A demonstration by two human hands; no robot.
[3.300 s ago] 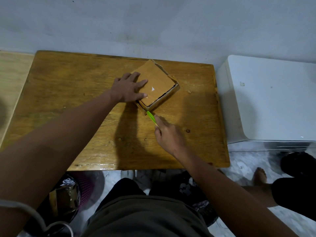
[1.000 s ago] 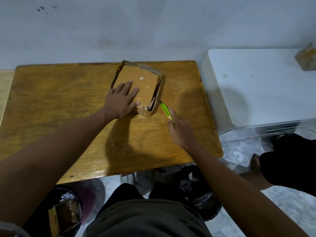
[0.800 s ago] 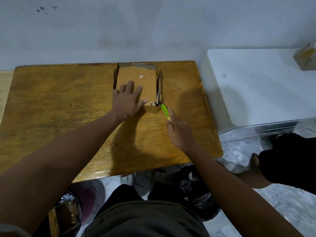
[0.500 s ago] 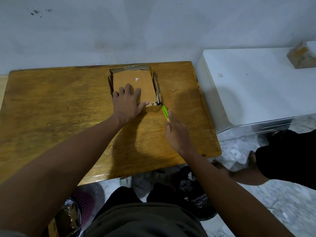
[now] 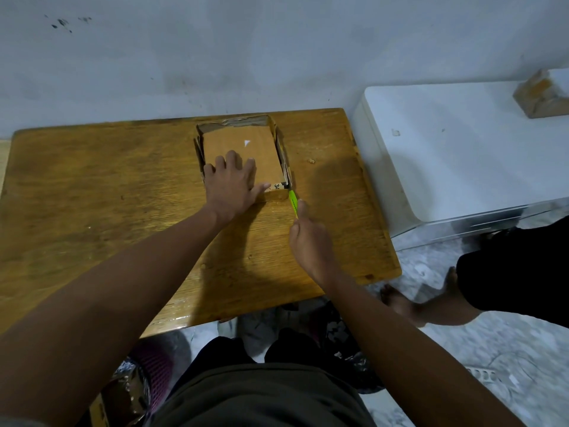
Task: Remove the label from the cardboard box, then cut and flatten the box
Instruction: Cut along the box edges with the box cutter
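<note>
Cardboard box [image 5: 240, 149] lies at far edge of surface [image 5: 92, 195], pinned under flat, released left hand [image 5: 231, 186]. Right hand [image 5: 311, 241] grasps green cutter [image 5: 293, 203], its tip at near-right corner. Blade to be drawn along seam, clear of the fingers.

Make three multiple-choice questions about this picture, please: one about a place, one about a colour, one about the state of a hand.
1. Where does the cutter tip meet the cardboard box?
A. near right corner
B. far left corner
C. middle of the top

2. What colour is the cutter handle?
A. red
B. bright green
C. black

3. What is the left hand doing?
A. lifting the box off the wooden table
B. hanging beside the table
C. pressing flat on the box

Answers: 1 A, the tip touches the corner nearest the right hand. 2 B, the handle shows bright green. 3 C, the fingers lie spread and straight on the top face.
</note>
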